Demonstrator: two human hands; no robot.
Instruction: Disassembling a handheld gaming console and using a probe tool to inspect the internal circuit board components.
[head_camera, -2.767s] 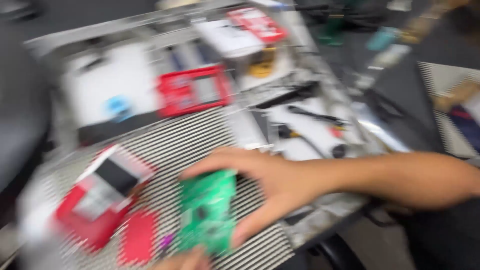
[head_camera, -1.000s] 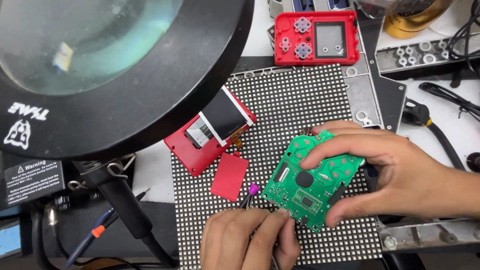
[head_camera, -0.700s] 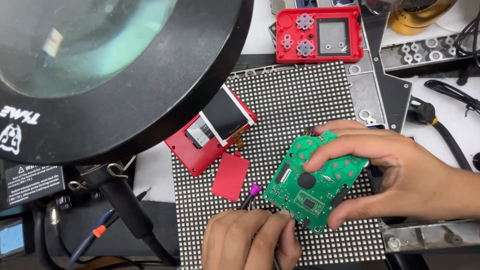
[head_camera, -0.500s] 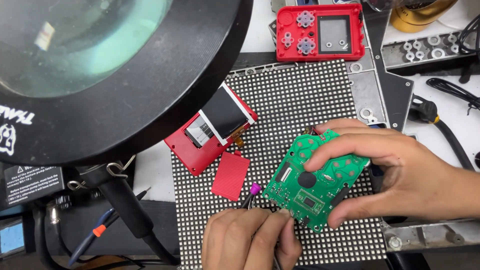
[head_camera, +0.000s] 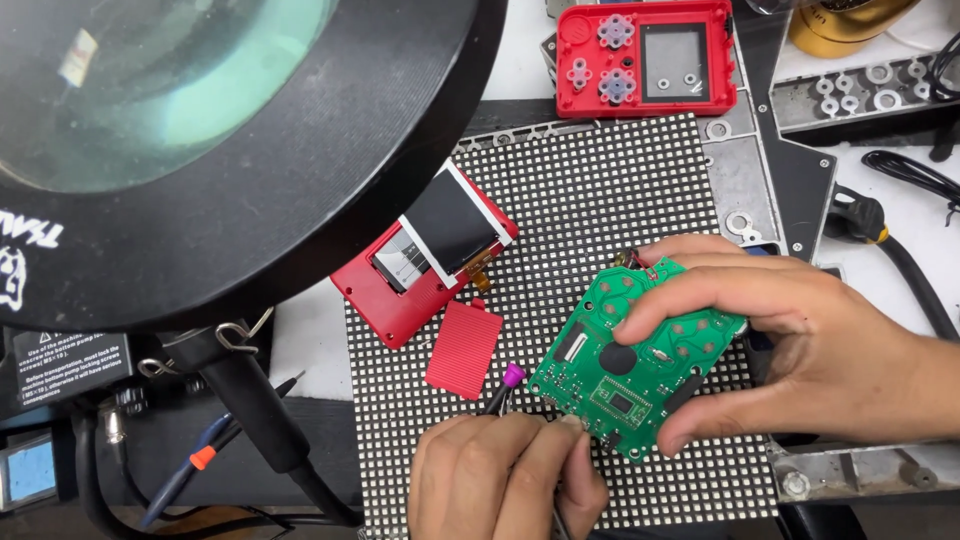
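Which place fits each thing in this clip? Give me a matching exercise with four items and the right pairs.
Things:
1. green circuit board
2. red front shell
3. small red cover
4. magnifier lamp

Places:
a. top edge of view, above the dotted mat
b. upper left, filling the corner
c. in the right hand
d. flat on the mat, left of the board

Pairs: 1-c, 2-a, 3-d, 4-b

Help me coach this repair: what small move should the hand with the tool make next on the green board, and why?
Probably ease the tool in the left hand onto the lower edge of the green circuit board. The right hand already pins the board on the dotted mat, and the left fingertips sit right at that edge.
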